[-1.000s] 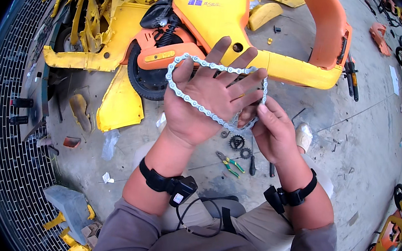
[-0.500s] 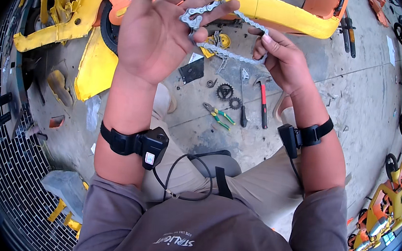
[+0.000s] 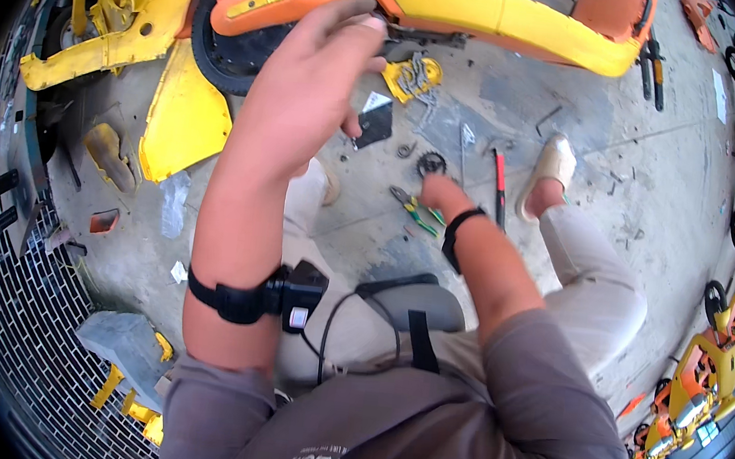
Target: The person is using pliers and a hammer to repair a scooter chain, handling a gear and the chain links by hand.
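Showing small and blurred, the person's bare right hand (image 3: 441, 190) was low over the grey concrete floor (image 3: 584, 216), just beside a small black toothed gear wheel (image 3: 431, 162) and a pair of pliers with green-and-yellow handles (image 3: 414, 208). Its fingers were hidden, so how far they had closed, and whether they had hold of anything, could not be told. The gear wheel lay just beyond this hand, partly covered by it, and the pliers were to its left. The bare left hand (image 3: 335, 69) hung higher, near the orange-and-yellow scooter body (image 3: 489, 14), with its back to the camera; the fingers were loosely bent and the thumb stood apart from them, but the palm was out of sight, so whether it held anything could not be told. To the right of that hand, silvery metal chain (image 3: 415, 79) lay heaped on a yellow plastic piece (image 3: 435, 70). Nearer the gear wheel were a small dark ring (image 3: 406, 149) and a flat black plate (image 3: 375, 128). To the right of the right hand lay a hammer with a red handle (image 3: 499, 185).
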### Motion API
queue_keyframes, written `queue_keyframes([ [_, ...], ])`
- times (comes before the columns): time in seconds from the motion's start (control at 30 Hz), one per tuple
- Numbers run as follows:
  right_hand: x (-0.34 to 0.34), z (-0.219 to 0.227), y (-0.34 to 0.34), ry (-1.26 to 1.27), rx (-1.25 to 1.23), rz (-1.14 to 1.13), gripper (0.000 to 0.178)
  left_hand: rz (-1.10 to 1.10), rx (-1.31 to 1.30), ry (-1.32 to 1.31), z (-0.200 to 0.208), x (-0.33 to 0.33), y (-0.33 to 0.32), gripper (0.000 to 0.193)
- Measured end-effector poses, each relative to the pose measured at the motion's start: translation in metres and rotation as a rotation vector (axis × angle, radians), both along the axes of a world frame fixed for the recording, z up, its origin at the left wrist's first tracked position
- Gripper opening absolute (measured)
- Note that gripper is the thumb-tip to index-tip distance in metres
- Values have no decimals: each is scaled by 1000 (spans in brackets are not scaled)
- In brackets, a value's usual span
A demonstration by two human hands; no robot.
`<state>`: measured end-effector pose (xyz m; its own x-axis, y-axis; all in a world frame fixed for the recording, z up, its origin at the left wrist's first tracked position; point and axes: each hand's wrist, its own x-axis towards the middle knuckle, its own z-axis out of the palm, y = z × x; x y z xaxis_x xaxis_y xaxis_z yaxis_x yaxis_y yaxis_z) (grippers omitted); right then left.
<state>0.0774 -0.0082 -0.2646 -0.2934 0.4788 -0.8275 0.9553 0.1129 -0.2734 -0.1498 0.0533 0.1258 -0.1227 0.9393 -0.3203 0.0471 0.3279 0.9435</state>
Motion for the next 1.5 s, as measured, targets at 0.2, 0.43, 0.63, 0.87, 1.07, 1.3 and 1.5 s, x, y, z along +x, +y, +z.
queue_keyframes([
  [0.2, -7, -51, -136, -207, 255, -317, 68, 170, -24, -810, -18, -43, -4, 72],
  [0.43, -2, -78, -135, -282, 371, -155, 56, 248, 91, -1103, -25, -38, 0, 76],
  [0.63, 7, -86, -132, -225, 501, -16, 41, 232, 145, -1145, -27, -35, 0, 78],
  [0.87, 4, -33, -97, -109, 193, -41, 52, 189, 166, -1130, -30, -29, -3, 77],
  [1.07, -2, 26, -41, 67, -460, -399, 30, 177, 193, -1153, -20, -20, -2, 69],
  [1.3, 27, 191, 43, 631, -239, -718, 15, 169, 253, -1187, -3, 4, -1, 65],
  [1.5, 16, 366, 59, 1143, 275, -865, 30, 106, 299, -1174, 2, 30, -2, 67],
])
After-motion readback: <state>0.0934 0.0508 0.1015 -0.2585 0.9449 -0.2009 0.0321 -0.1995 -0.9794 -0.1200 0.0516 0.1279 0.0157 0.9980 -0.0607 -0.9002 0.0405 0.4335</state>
